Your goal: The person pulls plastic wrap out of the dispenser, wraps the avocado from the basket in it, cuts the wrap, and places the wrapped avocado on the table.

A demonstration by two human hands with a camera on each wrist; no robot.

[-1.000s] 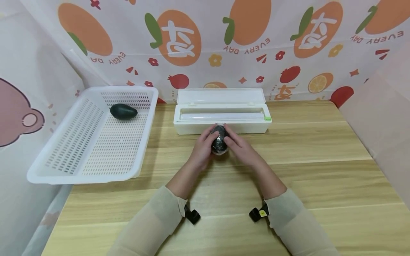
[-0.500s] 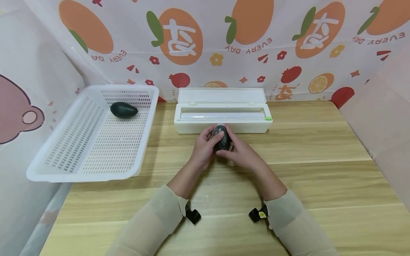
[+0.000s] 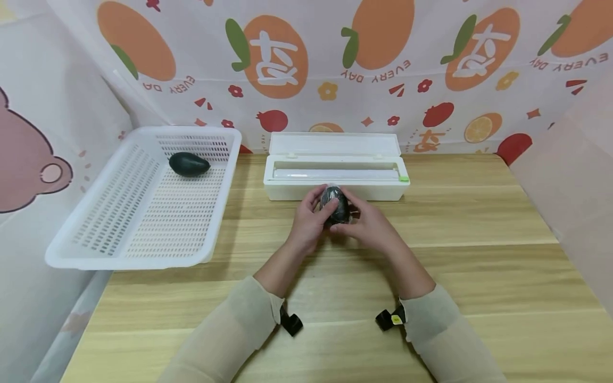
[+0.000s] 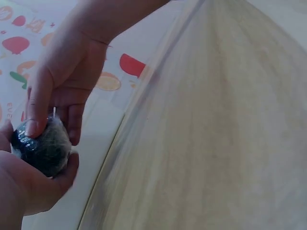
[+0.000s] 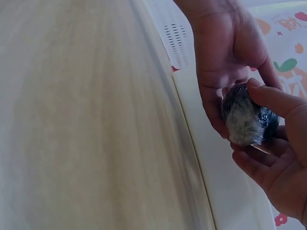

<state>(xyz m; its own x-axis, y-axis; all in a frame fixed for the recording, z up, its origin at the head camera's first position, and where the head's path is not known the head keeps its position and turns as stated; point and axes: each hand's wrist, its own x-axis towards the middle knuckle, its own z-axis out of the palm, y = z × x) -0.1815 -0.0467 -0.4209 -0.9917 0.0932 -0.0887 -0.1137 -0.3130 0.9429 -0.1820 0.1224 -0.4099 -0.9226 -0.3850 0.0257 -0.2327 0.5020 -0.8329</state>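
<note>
Both hands meet at mid-table, just in front of the white box [image 3: 335,181], and hold one dark avocado [image 3: 334,205] between them, lifted off the table [image 3: 479,255]. The left hand [image 3: 308,221] cups it from the left with fingers curled round its side and the thumb across the top. The right hand [image 3: 366,223] grips it from the right and below, fingers bent under it and the thumb pressed on its near face. Neither hand is spread; both are closed round the fruit.

The avocado is egg-shaped, very dark green to black, and covered in clear film that shines and puckers in whitish wrinkles, plainest in the right wrist view [image 5: 247,117]. From the left wrist it shows as a glossy dark lump [image 4: 43,146] between palm and fingertips.

A second avocado [image 3: 189,164], unwrapped and matt, lies in the far part of the white basket [image 3: 96,250] at left. The box stands open at the far side, a roll inside and a small green tab [image 3: 404,178] at its right end.

The backdrop [image 3: 383,69] carries "EVERY DAY", printed upside down beside orange fruit shapes.
</note>
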